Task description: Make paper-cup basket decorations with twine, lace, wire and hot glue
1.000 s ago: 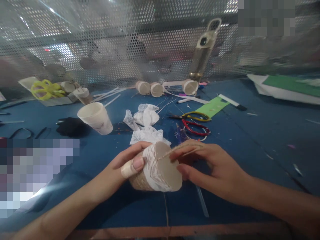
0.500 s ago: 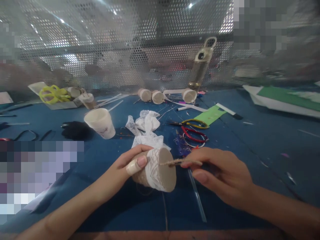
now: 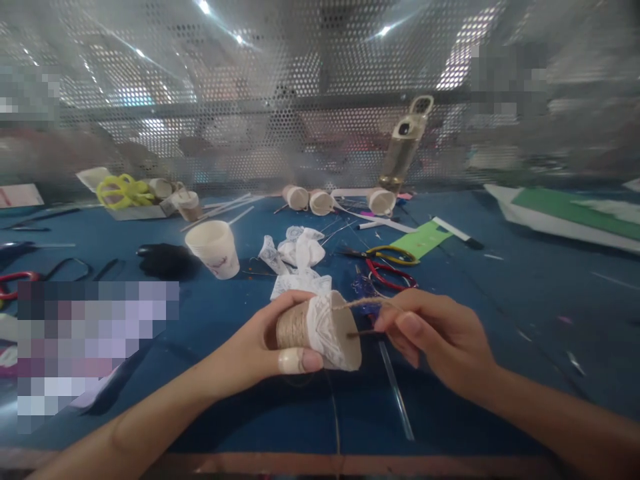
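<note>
My left hand is wrapped round a paper cup lying on its side, its base turned to the right. Brown twine covers the cup's body, and a white lace band circles it near the base. My left thumb, with a bandage on it, presses the cup's near side. Fingers pinched, my right hand holds a strand of twine that runs from the cup's base edge. A thin dark strand or stick also reaches from the base to these fingers; which it is I cannot tell.
White lace pieces lie beyond the cup. Right of them are yellow-handled scissors, red-handled scissors and green paper. A clear glue stick lies near my right hand. White cups and a bottle stand farther back.
My right hand has shifted slightly, and more twine shows between it and the cup. The cup has tilted a little, with my left thumb now lower along its near side. The camera view has shifted.
</note>
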`<state>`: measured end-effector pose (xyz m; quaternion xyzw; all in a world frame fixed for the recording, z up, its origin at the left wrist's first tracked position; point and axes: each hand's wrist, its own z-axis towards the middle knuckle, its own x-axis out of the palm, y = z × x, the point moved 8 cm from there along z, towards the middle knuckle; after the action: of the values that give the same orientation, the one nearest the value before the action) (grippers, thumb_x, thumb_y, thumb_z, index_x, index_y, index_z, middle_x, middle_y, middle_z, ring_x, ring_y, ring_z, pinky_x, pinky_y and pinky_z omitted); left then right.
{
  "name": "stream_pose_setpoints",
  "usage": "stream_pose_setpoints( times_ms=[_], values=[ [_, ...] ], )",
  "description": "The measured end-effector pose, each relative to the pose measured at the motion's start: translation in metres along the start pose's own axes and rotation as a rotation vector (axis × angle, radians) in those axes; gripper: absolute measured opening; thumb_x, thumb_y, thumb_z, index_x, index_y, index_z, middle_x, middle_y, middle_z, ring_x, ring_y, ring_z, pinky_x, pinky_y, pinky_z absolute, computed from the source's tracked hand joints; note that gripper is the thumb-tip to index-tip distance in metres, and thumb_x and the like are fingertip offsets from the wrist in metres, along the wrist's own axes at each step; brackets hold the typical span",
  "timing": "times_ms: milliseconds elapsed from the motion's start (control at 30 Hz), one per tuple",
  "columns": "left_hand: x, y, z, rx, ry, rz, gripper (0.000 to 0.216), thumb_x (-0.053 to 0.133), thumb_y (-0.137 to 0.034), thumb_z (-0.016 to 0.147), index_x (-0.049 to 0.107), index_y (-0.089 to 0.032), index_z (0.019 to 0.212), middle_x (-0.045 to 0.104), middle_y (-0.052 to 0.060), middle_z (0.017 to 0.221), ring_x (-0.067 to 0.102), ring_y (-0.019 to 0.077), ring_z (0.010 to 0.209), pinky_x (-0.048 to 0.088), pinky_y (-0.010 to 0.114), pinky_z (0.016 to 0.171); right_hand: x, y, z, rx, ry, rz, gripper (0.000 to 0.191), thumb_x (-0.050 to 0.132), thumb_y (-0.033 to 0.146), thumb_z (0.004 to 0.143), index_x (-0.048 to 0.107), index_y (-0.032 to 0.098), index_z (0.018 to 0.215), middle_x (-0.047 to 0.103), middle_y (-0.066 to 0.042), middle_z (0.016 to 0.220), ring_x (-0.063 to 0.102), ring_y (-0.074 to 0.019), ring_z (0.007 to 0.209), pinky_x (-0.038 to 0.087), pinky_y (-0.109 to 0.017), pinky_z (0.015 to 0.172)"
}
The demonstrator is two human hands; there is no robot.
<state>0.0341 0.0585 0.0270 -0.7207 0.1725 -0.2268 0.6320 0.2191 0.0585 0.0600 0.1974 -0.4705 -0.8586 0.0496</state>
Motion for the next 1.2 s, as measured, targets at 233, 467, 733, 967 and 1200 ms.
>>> stream_pose_setpoints(
  times_ms=[233,467,733,967,1200],
  values=[
    [-0.001,0.0,0.001,0.021,0.015,0.007,0.061,0.088,-0.039,0.072,0.058,-0.021,0.121,0.063,0.003,0.108,0.058,0.021,0.097,0.049,0.03,0.086,-0.001,0.0,-0.002,0.005,-0.011,0.022,0.026,0.054,0.039,0.102,0.075,0.024,0.095,0.042,0.007,0.049,0.037,-0.0075,0.038,0.029,-0.022,0.037],
    [0.001,0.002,0.0,0.016,0.072,0.074,0.061,0.084,-0.038,0.078,0.055,-0.023,0.13,0.062,0.005,0.121,0.058,0.0241,0.111,0.047,0.035,0.098,-0.003,0.006,0.001,0.028,-0.022,-0.003,0.027,0.057,0.038,0.101,0.074,0.023,0.087,0.044,0.007,0.047,0.035,-0.0066,0.037,0.026,-0.023,0.037],
    [0.002,0.003,0.002,0.062,0.049,0.2,0.068,0.087,-0.03,0.076,0.05,-0.025,0.133,0.059,0.006,0.13,0.054,0.0258,0.121,0.042,0.037,0.106,-0.005,0.002,-0.001,0.059,-0.061,0.027,0.021,0.056,0.037,0.102,0.072,0.025,0.096,0.04,0.009,0.049,0.034,-0.0056,0.038,0.022,-0.022,0.037],
    [-0.005,-0.006,-0.001,0.172,-0.097,0.514,0.067,0.089,-0.034,0.073,0.049,-0.027,0.126,0.06,0.005,0.123,0.059,0.0264,0.113,0.048,0.038,0.098,-0.009,0.03,0.0,-0.174,-0.136,-0.28,0.012,0.06,0.025,0.098,0.07,0.023,0.091,0.059,0.001,0.076,0.055,-0.0121,0.069,0.044,-0.026,0.062],
    [0.006,-0.016,-0.005,0.493,-0.164,0.925,0.067,0.079,-0.013,0.076,0.043,-0.028,0.131,0.058,0.006,0.129,0.059,0.0259,0.118,0.049,0.041,0.1,0.014,0.034,0.004,-0.277,0.056,-0.313,0.01,0.072,0.023,0.09,0.069,0.016,0.096,0.067,-0.004,0.09,0.058,-0.0177,0.095,0.048,-0.031,0.088]
  ],
)
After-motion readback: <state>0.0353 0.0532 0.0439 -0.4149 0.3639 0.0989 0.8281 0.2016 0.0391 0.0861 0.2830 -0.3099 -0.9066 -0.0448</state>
